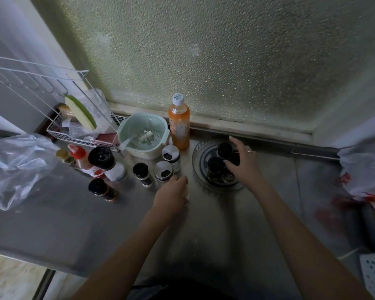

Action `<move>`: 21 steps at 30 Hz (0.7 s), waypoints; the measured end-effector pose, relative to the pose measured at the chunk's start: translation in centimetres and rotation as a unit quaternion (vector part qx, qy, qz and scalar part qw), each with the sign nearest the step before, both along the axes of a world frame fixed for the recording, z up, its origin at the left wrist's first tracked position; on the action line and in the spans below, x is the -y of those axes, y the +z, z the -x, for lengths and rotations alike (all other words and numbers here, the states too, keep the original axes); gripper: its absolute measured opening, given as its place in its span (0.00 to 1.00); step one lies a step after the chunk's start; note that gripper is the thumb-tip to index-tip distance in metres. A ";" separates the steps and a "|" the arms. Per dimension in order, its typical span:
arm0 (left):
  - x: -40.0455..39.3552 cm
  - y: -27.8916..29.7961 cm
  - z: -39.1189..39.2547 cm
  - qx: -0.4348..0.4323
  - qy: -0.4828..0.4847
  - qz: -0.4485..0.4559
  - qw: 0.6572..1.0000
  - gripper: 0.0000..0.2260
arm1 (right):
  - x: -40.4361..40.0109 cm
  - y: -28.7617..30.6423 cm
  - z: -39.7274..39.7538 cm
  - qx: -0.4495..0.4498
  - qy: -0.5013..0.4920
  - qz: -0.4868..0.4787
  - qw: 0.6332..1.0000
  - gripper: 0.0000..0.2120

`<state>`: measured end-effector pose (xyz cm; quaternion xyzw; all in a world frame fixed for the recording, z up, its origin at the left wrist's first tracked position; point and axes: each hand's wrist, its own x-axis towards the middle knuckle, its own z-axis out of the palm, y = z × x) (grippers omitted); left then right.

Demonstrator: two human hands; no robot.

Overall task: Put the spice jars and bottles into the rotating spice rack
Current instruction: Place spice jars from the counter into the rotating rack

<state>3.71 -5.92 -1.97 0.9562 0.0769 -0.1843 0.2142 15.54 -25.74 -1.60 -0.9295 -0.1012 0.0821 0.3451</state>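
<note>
The rotating spice rack (220, 188), a round clear tray, sits on the steel counter right of centre. Two black-lidded jars (214, 164) stand in it. My right hand (244, 167) reaches over the rack and wraps a third dark jar (235, 158) inside it. My left hand (173, 194) is curled on the counter just left of the rack, over a small pale jar (187, 197) that is mostly hidden. Further left stand two silver-lidded shakers (164, 171), a black-lidded jar (141, 172), a large black-capped jar (104, 159), a red-capped bottle (78, 153) and a gold-lidded jar (62, 154).
An orange drink bottle (179, 126) and a pale green colander bowl (144, 135) stand behind the shakers, by the frosted window. A white wire basket (82, 135) fills the back left. Plastic bags lie at far left (13, 165) and far right (364, 176).
</note>
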 end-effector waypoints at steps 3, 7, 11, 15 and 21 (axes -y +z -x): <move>-0.1 -0.5 0.4 0.004 -0.008 0.014 1.000 0.23 | 0.6 0.4 0.8 -0.036 0.011 -0.032 0.999 0.36; -0.3 -0.8 0.7 0.024 -0.017 0.032 0.999 0.22 | 0.3 1.4 2.2 0.024 0.051 0.079 0.995 0.36; -0.2 -0.8 0.8 0.029 -0.014 0.035 0.999 0.21 | -1.6 0.5 3.5 0.051 0.108 0.163 0.979 0.30; 0.0 -0.6 1.0 0.035 -0.011 0.037 0.999 0.19 | -2.5 -0.6 3.4 0.076 0.056 0.135 0.986 0.19; -0.1 -1.1 0.8 0.029 -0.009 0.036 0.999 0.22 | 0.2 -1.1 2.0 0.096 0.049 0.129 0.986 0.17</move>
